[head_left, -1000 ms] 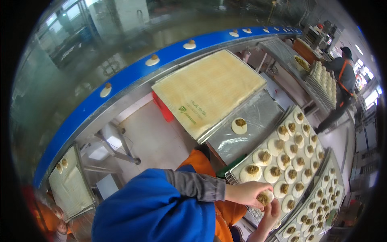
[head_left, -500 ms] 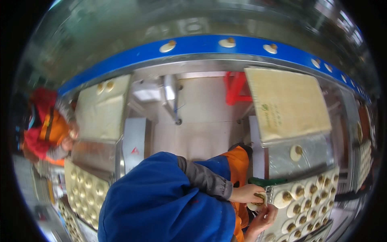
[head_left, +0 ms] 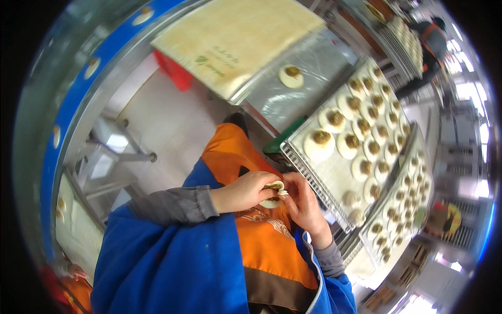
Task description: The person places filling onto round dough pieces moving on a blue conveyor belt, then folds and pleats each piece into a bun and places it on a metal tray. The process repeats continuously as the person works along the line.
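Observation:
In front of my waist, a stuffed bun (head_left: 270, 203) of white dough with dark green-brown filling is held between both hands. My left hand (head_left: 239, 192) cups it from the left, thumb on the filling. The fingers of my right hand (head_left: 305, 203) pinch the dough's right edge, where small folds are gathered. The bun is partly gathered, and filling shows in its middle. Just right of my hands is a wire-edged tray (head_left: 334, 196) of flat dough rounds topped with filling; two pleated buns (head_left: 357, 217) lie at its near corner.
Beyond the tray, a single topped dough round (head_left: 291, 77) lies on plastic film beside a cloth-covered board (head_left: 235, 39). A blue conveyor (head_left: 69, 99) carries more rounds at left. A second filled tray (head_left: 400, 209) stands at right. Co-workers are at lower left (head_left: 70, 293) and upper right (head_left: 433, 44).
My view has swung to the right, bringing the trays closer to the middle. Both hands still hold the bun, now in front of my waist, and its right edge is gathered in folds.

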Available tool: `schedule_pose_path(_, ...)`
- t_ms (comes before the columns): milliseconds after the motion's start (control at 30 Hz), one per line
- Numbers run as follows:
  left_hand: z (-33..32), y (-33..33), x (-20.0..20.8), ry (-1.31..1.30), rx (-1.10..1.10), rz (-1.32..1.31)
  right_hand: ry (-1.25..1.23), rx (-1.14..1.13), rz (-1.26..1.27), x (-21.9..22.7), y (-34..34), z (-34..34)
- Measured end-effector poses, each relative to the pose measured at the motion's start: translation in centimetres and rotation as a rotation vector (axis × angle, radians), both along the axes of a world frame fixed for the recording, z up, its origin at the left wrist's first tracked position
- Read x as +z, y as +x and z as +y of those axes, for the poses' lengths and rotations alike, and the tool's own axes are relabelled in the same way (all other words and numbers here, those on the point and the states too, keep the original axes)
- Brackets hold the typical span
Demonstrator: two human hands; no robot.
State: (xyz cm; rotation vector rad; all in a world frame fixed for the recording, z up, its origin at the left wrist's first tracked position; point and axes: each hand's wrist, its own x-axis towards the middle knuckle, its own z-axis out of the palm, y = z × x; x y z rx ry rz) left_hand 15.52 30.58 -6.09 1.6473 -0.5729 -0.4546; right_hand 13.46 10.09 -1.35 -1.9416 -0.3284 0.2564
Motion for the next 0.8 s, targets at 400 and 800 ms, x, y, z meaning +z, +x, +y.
schedule_pose_path(400, -1.4, 3.3, 1.3, -0.048, -0.288, 0.430, -0.221, -0.103, -0.158, -0.5, -0.6, -1.7)
schedule_pose_path(800, -1.2, 1.8, -1.1, 0.131, -0.224, 0.812, -0.228, 0.026, -0.252, -1.8, -1.1, -1.4)
